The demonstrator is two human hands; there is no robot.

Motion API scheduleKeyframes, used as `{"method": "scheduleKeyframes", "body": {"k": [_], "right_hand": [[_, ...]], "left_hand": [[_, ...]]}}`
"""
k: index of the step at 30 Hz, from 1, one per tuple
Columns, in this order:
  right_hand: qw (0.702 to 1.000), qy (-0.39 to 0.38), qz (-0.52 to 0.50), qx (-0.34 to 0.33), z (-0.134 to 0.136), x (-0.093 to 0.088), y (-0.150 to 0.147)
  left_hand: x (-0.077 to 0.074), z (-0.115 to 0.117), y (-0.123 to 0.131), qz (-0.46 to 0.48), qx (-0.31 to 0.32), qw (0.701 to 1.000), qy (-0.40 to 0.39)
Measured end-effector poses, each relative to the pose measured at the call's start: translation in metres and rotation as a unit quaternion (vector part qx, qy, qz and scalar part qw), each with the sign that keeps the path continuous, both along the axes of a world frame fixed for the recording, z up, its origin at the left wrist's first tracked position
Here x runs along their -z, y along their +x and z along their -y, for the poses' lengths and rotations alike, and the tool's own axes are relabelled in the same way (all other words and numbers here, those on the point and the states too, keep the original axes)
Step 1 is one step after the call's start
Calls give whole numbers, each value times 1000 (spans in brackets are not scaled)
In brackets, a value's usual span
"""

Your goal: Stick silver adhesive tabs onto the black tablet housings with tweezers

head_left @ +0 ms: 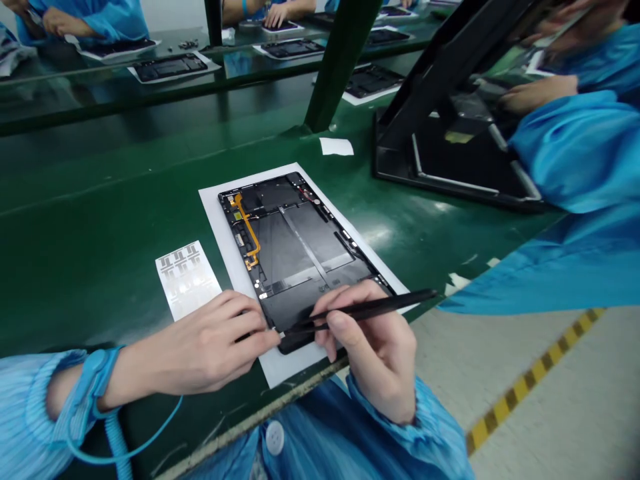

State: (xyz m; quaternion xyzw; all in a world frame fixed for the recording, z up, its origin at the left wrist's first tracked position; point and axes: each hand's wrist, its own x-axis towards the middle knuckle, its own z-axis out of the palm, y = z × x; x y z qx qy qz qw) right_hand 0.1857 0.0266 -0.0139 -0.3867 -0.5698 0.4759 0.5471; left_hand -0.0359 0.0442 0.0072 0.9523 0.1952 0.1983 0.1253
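An opened black tablet-like device [300, 247], with an orange ribbon cable [249, 230] along its left side, lies on a white sheet [220, 220]. My right hand [375, 340] grips black tweezers [375, 307], whose tips point at the device's near left corner. At that same corner, the fingertips of my left hand [210, 343] are closed together by a small pale piece; whether they pinch it is too small to tell. A blue strap circles my left wrist. Left of the device lies a white sticker sheet [187, 277].
A black stand [450, 160] is at the right, near a co-worker's blue sleeve [575, 147]. Behind, a green post [343, 60] and rail cross the green table [100, 200]. Further devices [170, 67] and people's hands are beyond. A paper scrap [337, 147] lies behind the device.
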Motion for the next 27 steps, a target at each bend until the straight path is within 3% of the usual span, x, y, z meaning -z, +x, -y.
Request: {"method": "scheduleKeyframes", "body": {"k": [12, 18, 20, 22, 24, 27], "right_hand": [[999, -32, -39, 8, 0, 2, -3], [1000, -14, 0, 4, -4, 5, -1], [1000, -10, 8, 11, -6, 5, -1], [1000, -19, 13, 13, -9, 4, -2], [999, -26, 18, 10, -10, 3, -2], [999, -5, 33, 3, -10, 4, -3]], "left_hand": [[-2, 0, 4, -42, 7, 998, -40], [-24, -4, 15, -126, 5, 992, -31], [-35, -22, 19, -151, 27, 987, -45], [-44, -50, 20, -146, -2, 986, -75], [-47, -87, 15, -102, -101, 987, -78], [-34, -142, -2, -47, -248, 967, -34]]}}
